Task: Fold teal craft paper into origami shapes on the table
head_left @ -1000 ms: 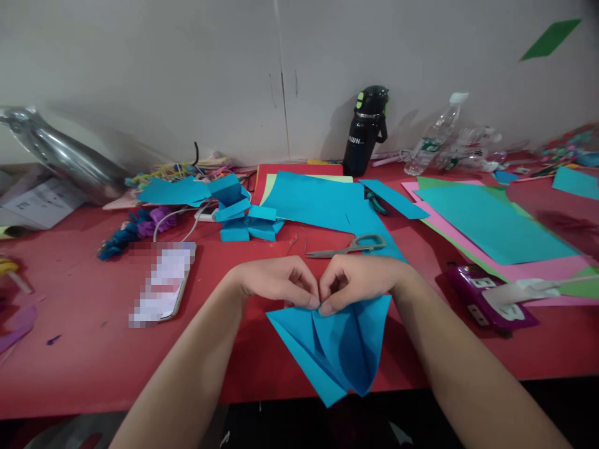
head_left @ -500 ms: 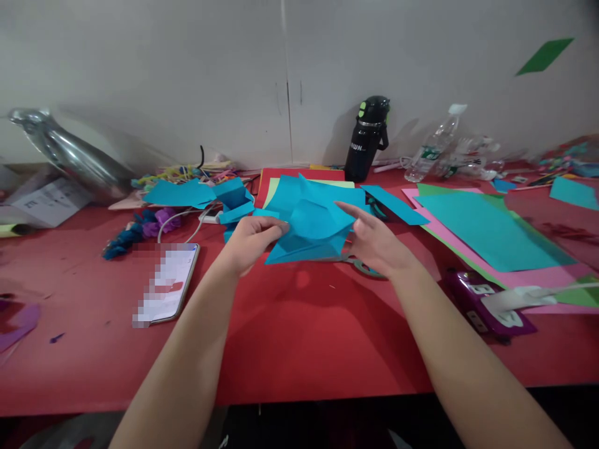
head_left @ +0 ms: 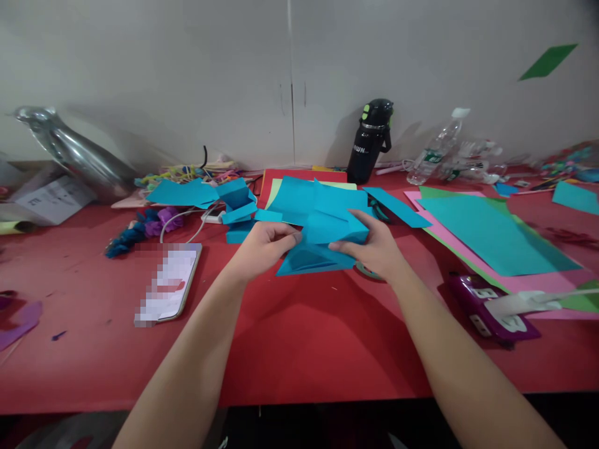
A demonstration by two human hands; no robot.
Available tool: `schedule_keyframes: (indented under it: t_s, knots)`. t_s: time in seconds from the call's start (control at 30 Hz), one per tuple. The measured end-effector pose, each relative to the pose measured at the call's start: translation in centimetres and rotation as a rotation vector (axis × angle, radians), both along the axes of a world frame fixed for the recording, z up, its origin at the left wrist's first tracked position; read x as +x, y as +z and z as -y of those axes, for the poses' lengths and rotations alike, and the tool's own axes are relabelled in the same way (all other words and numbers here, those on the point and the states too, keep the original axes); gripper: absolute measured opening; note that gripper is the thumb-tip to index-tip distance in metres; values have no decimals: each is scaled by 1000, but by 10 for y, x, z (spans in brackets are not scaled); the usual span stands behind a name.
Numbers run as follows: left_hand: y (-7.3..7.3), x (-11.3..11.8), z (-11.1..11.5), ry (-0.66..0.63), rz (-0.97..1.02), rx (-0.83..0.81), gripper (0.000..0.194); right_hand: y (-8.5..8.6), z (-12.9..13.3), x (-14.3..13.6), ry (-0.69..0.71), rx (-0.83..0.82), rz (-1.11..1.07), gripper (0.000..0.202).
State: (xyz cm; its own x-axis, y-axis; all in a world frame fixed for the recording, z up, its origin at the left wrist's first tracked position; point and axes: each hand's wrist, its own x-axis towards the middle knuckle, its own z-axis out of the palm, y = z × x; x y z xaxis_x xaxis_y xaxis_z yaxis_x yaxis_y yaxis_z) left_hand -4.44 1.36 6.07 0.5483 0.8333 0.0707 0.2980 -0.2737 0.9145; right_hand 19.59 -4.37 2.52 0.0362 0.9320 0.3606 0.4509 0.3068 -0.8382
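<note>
Between my two hands is a folded piece of blue paper (head_left: pixel 322 234), lifted over the red table with a pointed flap hanging toward me. At its left edge my left hand (head_left: pixel 274 244) is closed, pinching the paper between thumb and fingers. My right hand (head_left: pixel 372 240) grips the right side, its thumb in front and its fingers behind. More blue sheets (head_left: pixel 294 193) lie just beyond the held piece. Partly covered by my right hand is a roll of tape (head_left: pixel 369 272).
Left of my hands lie a phone (head_left: pixel 173 280) and cut blue paper pieces (head_left: pixel 182 192). A black bottle (head_left: pixel 367 143) and a clear plastic bottle (head_left: pixel 437 149) stand at the back. On the right are stacked coloured sheets (head_left: pixel 496 237) and a purple power strip (head_left: pixel 486 312).
My right hand has closed from spread fingers onto the paper's right side. The folded paper has come slightly nearer and lower, its curved flap now pressed flatter. My left hand keeps its pinch.
</note>
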Motion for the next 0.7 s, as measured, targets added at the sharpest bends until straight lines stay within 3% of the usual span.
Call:
schedule_keyframes:
  t_s: [0.17,0.33,0.53,0.7]
  knots:
    - [-3,0,-2,60,-48,39,23,6,4,-6,56,197,-10,88]
    - [-1,1,-1,31,-70,71,30,5,4,-6,21,126,57,80]
    - [-2,3,2,-5,-87,139,28,0,-1,-5,-11,6,-88,75]
    - [-4,4,1,76,-124,228,30,3,2,-8,-25,124,2,91]
